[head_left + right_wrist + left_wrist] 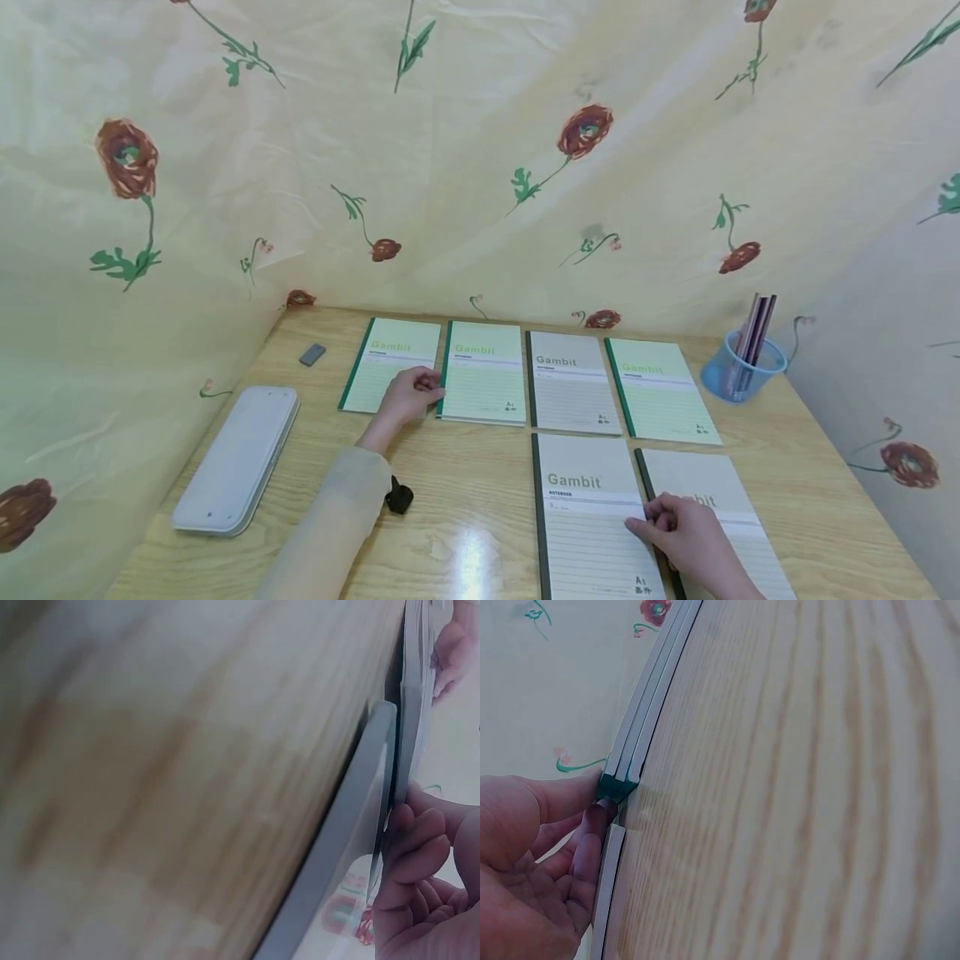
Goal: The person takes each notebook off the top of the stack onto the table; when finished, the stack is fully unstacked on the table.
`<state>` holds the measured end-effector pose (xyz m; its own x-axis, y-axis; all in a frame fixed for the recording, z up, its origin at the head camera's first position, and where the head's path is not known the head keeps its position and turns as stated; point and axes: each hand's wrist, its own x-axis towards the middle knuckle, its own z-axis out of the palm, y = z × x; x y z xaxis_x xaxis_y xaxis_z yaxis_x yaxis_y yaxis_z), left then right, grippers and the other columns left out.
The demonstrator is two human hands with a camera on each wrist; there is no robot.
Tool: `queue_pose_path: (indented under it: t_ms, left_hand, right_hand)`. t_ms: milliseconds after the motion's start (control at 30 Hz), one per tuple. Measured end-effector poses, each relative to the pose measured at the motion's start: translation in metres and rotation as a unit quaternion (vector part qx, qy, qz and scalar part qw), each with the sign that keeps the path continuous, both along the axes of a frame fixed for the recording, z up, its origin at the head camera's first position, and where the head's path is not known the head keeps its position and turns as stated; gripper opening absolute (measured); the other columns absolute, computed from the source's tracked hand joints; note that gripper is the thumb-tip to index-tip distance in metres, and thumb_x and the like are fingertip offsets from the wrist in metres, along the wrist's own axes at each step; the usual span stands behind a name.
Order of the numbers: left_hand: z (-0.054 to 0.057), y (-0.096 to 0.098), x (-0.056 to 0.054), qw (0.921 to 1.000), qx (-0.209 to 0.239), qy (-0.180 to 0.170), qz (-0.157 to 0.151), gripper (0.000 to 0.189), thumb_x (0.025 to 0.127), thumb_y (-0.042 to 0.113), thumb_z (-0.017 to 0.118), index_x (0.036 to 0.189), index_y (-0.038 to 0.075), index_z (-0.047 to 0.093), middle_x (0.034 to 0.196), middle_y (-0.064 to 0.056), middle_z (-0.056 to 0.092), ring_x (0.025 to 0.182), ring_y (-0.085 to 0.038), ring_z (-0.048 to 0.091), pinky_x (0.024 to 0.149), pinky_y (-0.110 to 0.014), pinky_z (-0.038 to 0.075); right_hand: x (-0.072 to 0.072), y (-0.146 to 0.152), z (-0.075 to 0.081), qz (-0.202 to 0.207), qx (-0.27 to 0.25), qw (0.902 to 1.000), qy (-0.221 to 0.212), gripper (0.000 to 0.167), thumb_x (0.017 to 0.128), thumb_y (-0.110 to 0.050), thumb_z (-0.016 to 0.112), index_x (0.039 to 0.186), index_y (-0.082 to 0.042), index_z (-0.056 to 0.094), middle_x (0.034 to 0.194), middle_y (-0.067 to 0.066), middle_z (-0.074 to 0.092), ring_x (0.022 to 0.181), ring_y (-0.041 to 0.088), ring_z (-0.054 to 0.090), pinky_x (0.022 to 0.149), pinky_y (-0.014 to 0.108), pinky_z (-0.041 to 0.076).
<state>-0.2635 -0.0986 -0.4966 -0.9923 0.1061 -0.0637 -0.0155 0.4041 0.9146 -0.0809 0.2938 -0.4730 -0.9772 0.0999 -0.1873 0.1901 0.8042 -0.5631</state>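
My left hand [410, 394] lies over the right side of a pale green notebook [363, 379]. Its thumb and forefinger pinch the green spine corner of the neighbouring green notebook [483, 379], which the left wrist view shows as a thick edge of stacked layers [617, 786]. Closer to me, my right hand [693, 537] pinches the right edge of a grey notebook [588, 542], thumb on the cover and fingers below. That hand covers part of a second grey notebook [750, 537] with a dark spine. The right wrist view shows the edges close together.
Along the back row are another grey notebook [573, 396] and a green notebook [663, 400]. A blue mesh cup [731, 375] with pencils stands at right. A white case [236, 458], a small grey block [312, 355] and a floral cloth [480, 167] surround the wooden table [442, 517].
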Motion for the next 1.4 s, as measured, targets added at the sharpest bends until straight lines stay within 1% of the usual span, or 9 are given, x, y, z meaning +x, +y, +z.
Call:
queue_pose_path:
  t_ms: [167, 300, 500, 600, 767, 900, 1100, 1267, 1400]
  left_hand:
    - [0.0, 0.0, -0.001, 1.0, -0.003, 0.002, -0.001, 0.027, 0.092, 0.009, 0.072, 0.117, 0.0, 0.068, 0.098, -0.008, 0.067, 0.088, -0.02, 0.06, 0.08, -0.034, 0.05]
    - [-0.002, -0.001, -0.002, 1.0, -0.009, 0.004, 0.0, 0.027, 0.092, 0.009, 0.073, 0.117, 0.001, 0.068, 0.097, -0.007, 0.067, 0.088, -0.02, 0.06, 0.08, -0.034, 0.049]
    - [-0.002, 0.0, -0.002, 1.0, -0.006, 0.0, 0.001, 0.027, 0.092, 0.009, 0.073, 0.117, 0.001, 0.068, 0.098, -0.007, 0.067, 0.088, -0.02, 0.059, 0.079, -0.033, 0.049]
    - [-0.001, 0.001, -0.002, 1.0, -0.006, -0.005, 0.003, 0.027, 0.092, 0.008, 0.073, 0.117, 0.001, 0.068, 0.098, -0.008, 0.067, 0.088, -0.021, 0.059, 0.08, -0.033, 0.049]
    - [0.0, 0.001, -0.001, 0.9999, -0.012, -0.005, 0.005, 0.027, 0.092, 0.009, 0.072, 0.117, 0.0, 0.068, 0.098, -0.008, 0.067, 0.089, -0.021, 0.059, 0.081, -0.034, 0.049]
    - [0.001, 0.0, 0.0, 0.9999, -0.014, -0.003, 0.005, 0.028, 0.092, 0.009, 0.072, 0.117, 0.0, 0.067, 0.098, -0.008, 0.067, 0.089, -0.021, 0.059, 0.081, -0.035, 0.049]
    - [0.0, 0.0, 0.002, 0.9999, -0.015, -0.005, 0.005, 0.027, 0.092, 0.008, 0.072, 0.118, -0.001, 0.067, 0.099, -0.008, 0.067, 0.089, -0.021, 0.06, 0.081, -0.035, 0.05]
    - [0.0, 0.0, 0.001, 0.9999, -0.013, -0.005, 0.004, 0.027, 0.092, 0.009, 0.072, 0.117, 0.0, 0.067, 0.099, -0.008, 0.067, 0.089, -0.021, 0.059, 0.08, -0.034, 0.049]
    - [0.001, 0.001, 0.0, 0.9999, -0.008, -0.005, 0.003, 0.026, 0.092, 0.009, 0.072, 0.116, 0.0, 0.068, 0.099, -0.009, 0.067, 0.089, -0.021, 0.059, 0.081, -0.035, 0.049]
  right_hand:
    - [0.0, -0.001, 0.0, -0.021, -0.008, 0.9995, -0.022, 0.014, 0.085, -0.016, 0.079, 0.086, -0.007, 0.068, 0.061, 0.001, 0.054, 0.049, 0.017, 0.051, 0.046, 0.028, 0.04]
    - [0.0, -0.002, 0.001, -0.022, -0.008, 0.9995, -0.023, 0.014, 0.085, -0.014, 0.079, 0.086, -0.008, 0.067, 0.06, 0.002, 0.053, 0.048, 0.018, 0.051, 0.045, 0.027, 0.04]
    - [-0.001, 0.0, 0.005, -0.02, -0.022, 0.999, -0.033, 0.023, 0.085, -0.024, 0.08, 0.091, -0.007, 0.066, 0.059, 0.002, 0.054, 0.047, 0.019, 0.051, 0.046, 0.028, 0.038]
    - [-0.003, 0.002, 0.008, -0.011, -0.032, 0.9992, -0.023, 0.026, 0.084, -0.027, 0.08, 0.092, -0.007, 0.064, 0.057, 0.002, 0.054, 0.045, 0.019, 0.051, 0.045, 0.027, 0.038]
    - [-0.01, 0.001, 0.016, 0.016, -0.037, 0.9992, 0.008, 0.024, 0.086, -0.025, 0.079, 0.091, -0.008, 0.064, 0.055, 0.001, 0.054, 0.042, 0.017, 0.05, 0.043, 0.025, 0.037]
    - [-0.024, -0.003, 0.024, 0.042, -0.05, 0.9976, 0.022, 0.026, 0.089, -0.029, 0.076, 0.094, -0.006, 0.064, 0.057, 0.002, 0.056, 0.043, 0.016, 0.051, 0.042, 0.025, 0.037]
    - [-0.055, -0.016, 0.033, 0.068, -0.075, 0.9942, 0.037, 0.032, 0.09, -0.034, 0.074, 0.098, -0.004, 0.067, 0.064, 0.003, 0.062, 0.047, 0.015, 0.051, 0.043, 0.026, 0.039]
    - [-0.082, -0.032, 0.034, 0.079, -0.088, 0.9922, 0.039, 0.033, 0.091, -0.034, 0.073, 0.101, -0.003, 0.068, 0.071, 0.006, 0.064, 0.051, 0.019, 0.055, 0.046, 0.028, 0.041]
    - [-0.103, -0.049, 0.031, 0.086, -0.097, 0.991, 0.032, 0.032, 0.092, -0.035, 0.073, 0.101, -0.005, 0.07, 0.075, 0.006, 0.065, 0.055, 0.018, 0.058, 0.049, 0.028, 0.043]
